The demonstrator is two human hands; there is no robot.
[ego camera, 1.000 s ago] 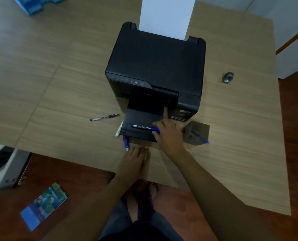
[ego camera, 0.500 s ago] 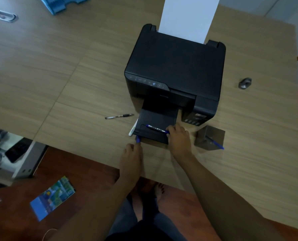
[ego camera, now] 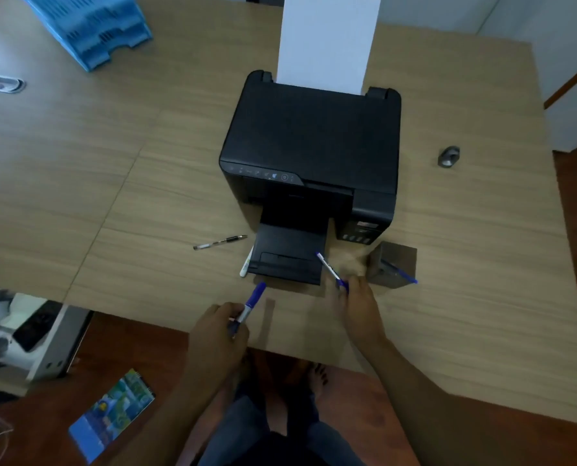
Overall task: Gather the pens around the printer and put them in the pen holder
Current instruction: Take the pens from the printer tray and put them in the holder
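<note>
A black printer (ego camera: 314,142) stands mid-table with white paper in its rear feed. My left hand (ego camera: 218,327) grips a blue marker (ego camera: 252,302) just in front of the output tray. My right hand (ego camera: 357,302) holds a blue-capped pen (ego camera: 327,269), its tip pointing up-left over the tray's right corner. The square grey pen holder (ego camera: 393,264) sits right of that hand with one blue pen (ego camera: 403,275) in it. A black pen (ego camera: 220,242) lies on the table left of the tray. A white pen (ego camera: 245,264) rests against the tray's left side.
A blue paper tray (ego camera: 89,25) sits at the far left of the wooden table (ego camera: 112,163). A small grey object (ego camera: 448,157) lies right of the printer. On the floor below are a colourful notebook (ego camera: 110,415) and white equipment (ego camera: 42,338).
My right hand lifted the blue-capped pen off the output tray and drew it right, toward the holder. My left hand picked up the blue marker from below the tray and pulled it back.
</note>
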